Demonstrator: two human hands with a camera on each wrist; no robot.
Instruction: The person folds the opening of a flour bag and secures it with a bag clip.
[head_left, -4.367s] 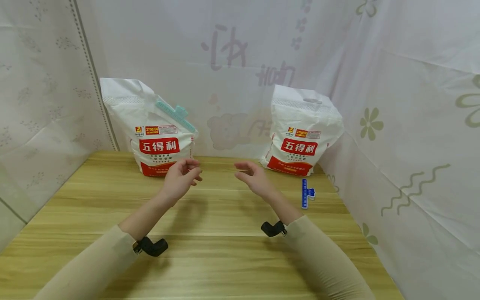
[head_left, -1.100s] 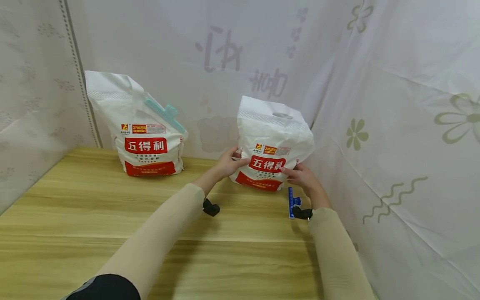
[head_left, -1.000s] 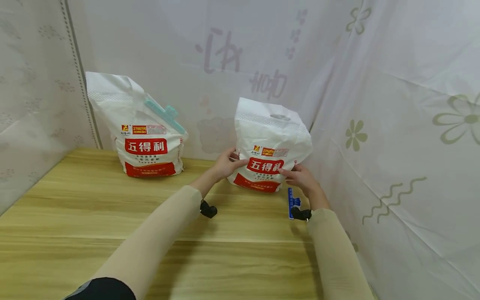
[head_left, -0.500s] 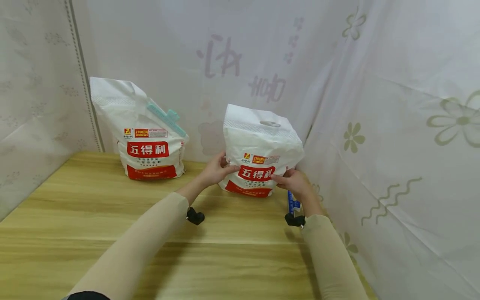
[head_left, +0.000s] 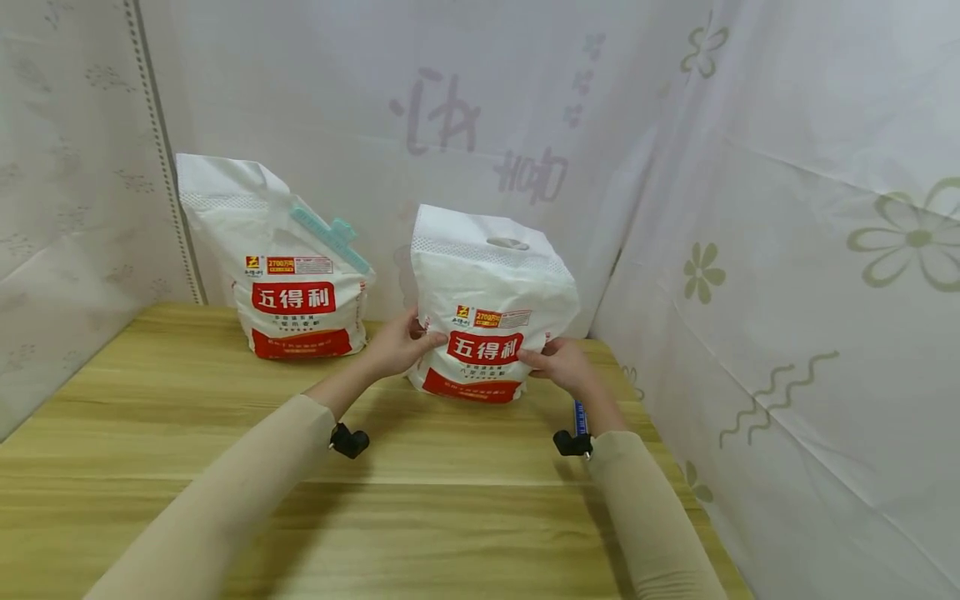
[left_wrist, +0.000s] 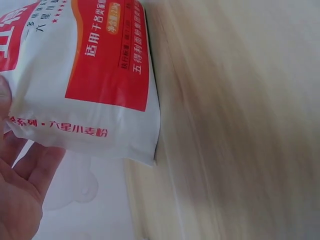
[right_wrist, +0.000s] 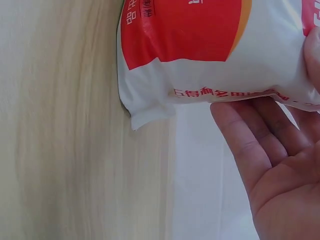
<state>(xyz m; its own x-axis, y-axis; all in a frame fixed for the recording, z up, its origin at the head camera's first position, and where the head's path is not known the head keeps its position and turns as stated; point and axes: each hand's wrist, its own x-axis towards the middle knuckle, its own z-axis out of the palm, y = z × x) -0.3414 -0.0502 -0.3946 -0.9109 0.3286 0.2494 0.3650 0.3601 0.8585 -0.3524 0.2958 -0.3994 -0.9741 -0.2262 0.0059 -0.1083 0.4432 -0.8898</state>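
A white and red bag of flour (head_left: 487,292) stands upright near the back of the wooden table, its handle slot at the top. My left hand (head_left: 401,343) grips its left side, thumb on the front and fingers behind. On the opposite side my right hand (head_left: 562,365) holds it the same way. Both wrist views show the bag's lower end, with the left hand (left_wrist: 22,185) and right hand (right_wrist: 280,160) curving around its sides. Beside my right wrist lies a blue bag clip (head_left: 581,417), mostly hidden by the wrist and its camera.
A second flour bag (head_left: 292,308) stands at the back left, one top corner folded down under a teal clip (head_left: 332,239). White patterned curtains (head_left: 510,108) hang behind the table and along its right side. The wooden table (head_left: 420,517) extends toward me.
Both hands went from apart and holding nothing to gripping the right-hand flour bag. Together they have moved it left, nearer the clipped bag. My right wrist now covers most of the blue clip.
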